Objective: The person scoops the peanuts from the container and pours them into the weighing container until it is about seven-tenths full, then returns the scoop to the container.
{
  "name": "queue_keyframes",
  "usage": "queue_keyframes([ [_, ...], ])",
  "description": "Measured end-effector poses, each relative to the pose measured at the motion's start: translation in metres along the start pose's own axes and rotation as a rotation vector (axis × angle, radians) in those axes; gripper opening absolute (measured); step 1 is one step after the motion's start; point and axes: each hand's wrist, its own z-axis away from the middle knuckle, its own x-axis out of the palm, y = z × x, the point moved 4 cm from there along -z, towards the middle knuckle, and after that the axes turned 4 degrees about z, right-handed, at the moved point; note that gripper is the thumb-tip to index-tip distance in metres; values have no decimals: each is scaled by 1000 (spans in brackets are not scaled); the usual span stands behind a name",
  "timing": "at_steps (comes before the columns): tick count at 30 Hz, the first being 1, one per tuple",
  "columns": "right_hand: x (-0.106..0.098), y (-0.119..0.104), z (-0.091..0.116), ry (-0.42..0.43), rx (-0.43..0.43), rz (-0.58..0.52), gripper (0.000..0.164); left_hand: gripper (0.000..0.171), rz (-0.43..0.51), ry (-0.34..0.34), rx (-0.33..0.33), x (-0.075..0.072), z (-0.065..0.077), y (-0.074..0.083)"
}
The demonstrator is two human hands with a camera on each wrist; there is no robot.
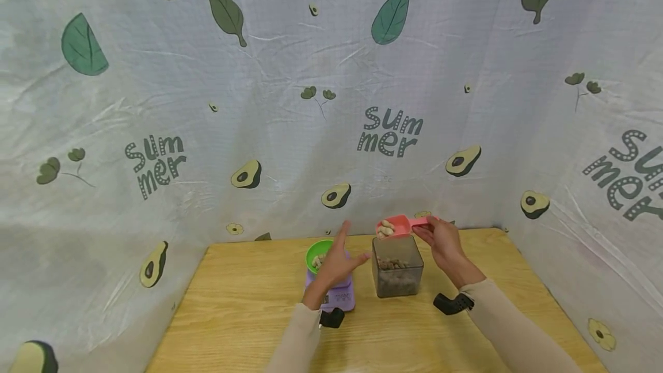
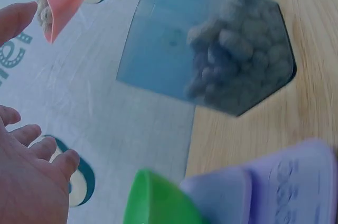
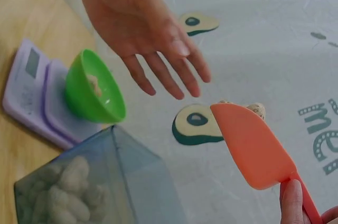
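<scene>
My right hand (image 1: 446,245) grips the handle of a pink scoop (image 3: 253,147) and holds it over a clear grey bin (image 1: 397,281). Unshelled peanuts (image 1: 385,229) lie in the scoop's front end. More peanuts (image 3: 68,195) fill the lower part of the bin. My left hand (image 1: 335,263), fingers spread and grasping nothing, hovers beside a green bowl (image 3: 87,89) and partly covers it in the head view. A few peanuts (image 1: 318,260) sit in that bowl, which stands on a purple kitchen scale (image 1: 342,301).
The wooden table (image 1: 233,298) carries the scale on the left and the bin to its right, close together. A white printed sheet (image 1: 290,131) hangs behind the table and along both sides. Black wrist cameras (image 1: 453,304) are strapped to both wrists.
</scene>
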Motion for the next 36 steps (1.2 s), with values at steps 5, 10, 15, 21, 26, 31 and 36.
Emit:
queue_keyframes([
  [5, 14, -5, 1, -21, -17, 10, 20, 99, -31, 40, -30, -19, 5, -3],
  [10, 35, -6, 2, -31, -22, 3, 19, 97, -43, 96, -37, -40, 10, -7],
  [15, 57, 5, -1, -51, 8, 9, 19, 99, -43, 134, -52, -56, 21, -19],
  [21, 81, 28, -6, -46, 39, 40, 20, 105, -69, 149, -115, -61, 31, -40],
  [26, 98, 47, -10, -22, 50, 104, 20, 105, -85, 145, -167, -60, 34, -58],
  [31, 115, 59, -14, 8, 32, 182, 23, 106, -103, 111, -188, -58, 34, -75],
  [36, 128, 70, -20, 25, -78, 245, 26, 107, -98, 84, -223, -54, 36, -89],
])
